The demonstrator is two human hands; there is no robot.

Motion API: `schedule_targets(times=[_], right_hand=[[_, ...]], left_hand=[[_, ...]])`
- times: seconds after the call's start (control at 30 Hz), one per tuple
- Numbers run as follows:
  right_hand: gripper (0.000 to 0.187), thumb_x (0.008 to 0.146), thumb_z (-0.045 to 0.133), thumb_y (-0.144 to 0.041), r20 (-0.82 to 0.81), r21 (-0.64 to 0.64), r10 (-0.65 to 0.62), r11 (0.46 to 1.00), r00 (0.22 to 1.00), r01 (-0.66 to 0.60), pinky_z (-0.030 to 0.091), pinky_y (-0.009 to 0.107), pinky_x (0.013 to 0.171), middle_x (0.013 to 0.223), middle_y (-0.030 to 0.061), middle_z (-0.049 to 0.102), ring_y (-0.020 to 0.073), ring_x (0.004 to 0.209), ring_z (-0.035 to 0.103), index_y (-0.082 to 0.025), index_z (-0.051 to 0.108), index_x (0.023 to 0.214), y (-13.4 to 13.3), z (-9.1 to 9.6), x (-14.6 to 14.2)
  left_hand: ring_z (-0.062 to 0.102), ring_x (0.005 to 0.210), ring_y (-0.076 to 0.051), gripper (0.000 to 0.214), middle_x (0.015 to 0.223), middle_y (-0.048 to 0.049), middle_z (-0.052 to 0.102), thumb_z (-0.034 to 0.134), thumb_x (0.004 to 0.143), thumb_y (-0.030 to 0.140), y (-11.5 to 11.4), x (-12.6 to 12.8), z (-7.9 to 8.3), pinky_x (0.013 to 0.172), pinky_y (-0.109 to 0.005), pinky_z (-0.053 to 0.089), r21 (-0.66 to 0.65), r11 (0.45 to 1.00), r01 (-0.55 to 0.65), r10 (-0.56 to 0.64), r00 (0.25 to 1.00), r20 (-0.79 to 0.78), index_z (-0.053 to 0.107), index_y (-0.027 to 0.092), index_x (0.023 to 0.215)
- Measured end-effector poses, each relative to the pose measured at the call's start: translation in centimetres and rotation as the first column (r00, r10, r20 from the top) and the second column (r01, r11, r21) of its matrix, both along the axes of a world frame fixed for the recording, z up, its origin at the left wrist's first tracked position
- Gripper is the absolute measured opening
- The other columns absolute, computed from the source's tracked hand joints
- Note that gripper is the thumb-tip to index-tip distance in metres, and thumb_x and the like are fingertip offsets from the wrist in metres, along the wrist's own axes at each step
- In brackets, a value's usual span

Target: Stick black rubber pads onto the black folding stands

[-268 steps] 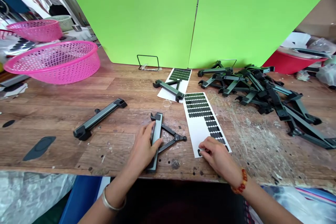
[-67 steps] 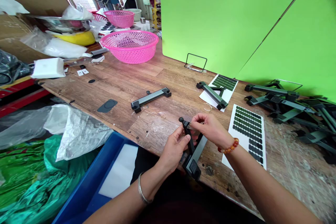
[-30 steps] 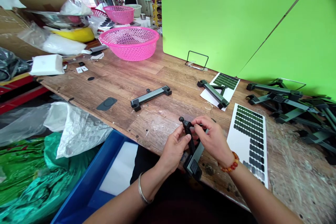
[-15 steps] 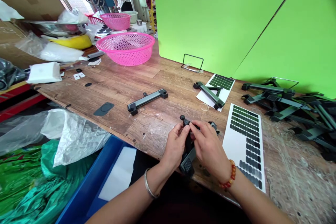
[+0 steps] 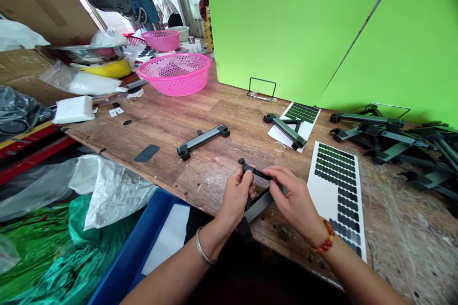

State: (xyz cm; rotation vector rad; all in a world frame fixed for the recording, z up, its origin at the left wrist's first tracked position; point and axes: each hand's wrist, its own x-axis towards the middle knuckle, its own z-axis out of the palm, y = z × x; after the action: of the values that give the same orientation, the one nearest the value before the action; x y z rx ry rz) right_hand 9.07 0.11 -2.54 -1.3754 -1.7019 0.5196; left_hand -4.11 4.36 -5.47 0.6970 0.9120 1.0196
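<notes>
Close to the table's front edge I hold a black-and-grey clamp holder (image 5: pixel 258 206), with a small black ball joint (image 5: pixel 241 161) at its top. My left hand (image 5: pixel 232 200) is closed around one black arm just below the ball, thumb on top. My right hand (image 5: pixel 295 200) is closed at the right end of the holder, where the arm meets the grey bar; its fingertips partly hide that spot. Another holder (image 5: pixel 203 141) lies on the table beyond my left hand. A third holder (image 5: pixel 285 131) rests partly on a white sticker sheet (image 5: pixel 275 134).
To the right lie a sheet of black oval stickers (image 5: pixel 324 200) and a pile of similar holders (image 5: pixel 384 140). A pink basket (image 5: pixel 175 76) stands at the back left, near a green panel (image 5: pixel 279 24). Plastic bags (image 5: pixel 110 190) and a blue bin (image 5: pixel 125 252) are lower left.
The holder has turned, so its grey bar now slants toward the right. My hands have spread apart, the right one shifting right along the holder. The view has shifted slightly.
</notes>
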Motion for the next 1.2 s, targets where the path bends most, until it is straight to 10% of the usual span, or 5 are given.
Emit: schedule_targets(times=[0.2,0.5,0.73,0.97,1.2], right_hand=[[0.018,0.090,0.051,-0.021,-0.090,0.102,-0.108,0.988,0.990,0.117,0.048,0.036,0.090,0.104,0.0068,0.066,0.0198,0.099,0.061,-0.021,0.066,0.101,-0.2,2.9,1.3],[0.042,0.097,0.036,-0.047,-0.222,-0.049,-0.023,0.999,0.975,0.012,0.048,0.036,0.090,0.107,0.0081,0.067,0.0197,0.101,0.062,-0.020,0.058,0.120,3.3,4.9,0.6],[0.057,0.097,0.027,-0.053,0.004,-0.144,0.198,0.970,0.980,-0.196,0.046,0.037,0.091,0.117,0.0102,0.065,0.0212,0.106,0.062,-0.018,0.037,0.141,7.0,6.5,-2.6],[0.057,0.094,0.038,-0.042,0.406,-0.385,0.453,0.872,0.793,-0.301,0.048,0.043,0.088,0.127,0.0186,0.060,0.0290,0.111,0.060,-0.012,0.037,0.143,6.8,5.4,-4.2],[0.055,0.094,0.040,-0.041,0.603,-0.303,0.309,0.941,0.736,-0.147,0.041,0.055,0.092,0.120,0.0206,0.063,0.0345,0.111,0.059,-0.014,0.038,0.143,7.0,5.3,-4.8]], left_hand=[[0.035,0.044,-0.006,0.028,0.053,0.0067,0.044,0.068,0.077,0.041,0.8,-1.5,2.7,0.046,-0.018,0.032,0.293,0.950,0.111,-0.046,0.974,-0.222,0.063,0.017,0.090],[0.058,0.100,-0.022,0.038,0.106,-0.0070,0.063,0.067,0.080,0.027,0.9,-4.2,3.4,0.093,-0.031,0.043,0.556,0.566,0.609,-0.063,0.704,-0.707,0.063,0.023,0.117],[0.058,0.109,-0.025,0.049,0.118,-0.0057,0.064,0.069,0.073,0.019,0.3,-9.3,0.6,0.100,-0.038,0.042,0.312,0.742,0.593,-0.052,0.515,-0.855,0.060,0.026,0.120],[0.065,0.095,-0.022,0.032,0.101,-0.0019,0.072,0.071,0.074,0.020,-0.4,-9.6,-1.9,0.092,-0.032,0.046,0.356,0.794,0.493,-0.031,0.618,-0.786,0.068,0.025,0.105],[0.064,0.098,-0.022,0.034,0.105,-0.0037,0.071,0.073,0.074,0.025,-0.3,-9.9,-2.3,0.092,-0.032,0.046,0.366,0.801,0.474,-0.032,0.645,-0.763,0.068,0.024,0.107]])
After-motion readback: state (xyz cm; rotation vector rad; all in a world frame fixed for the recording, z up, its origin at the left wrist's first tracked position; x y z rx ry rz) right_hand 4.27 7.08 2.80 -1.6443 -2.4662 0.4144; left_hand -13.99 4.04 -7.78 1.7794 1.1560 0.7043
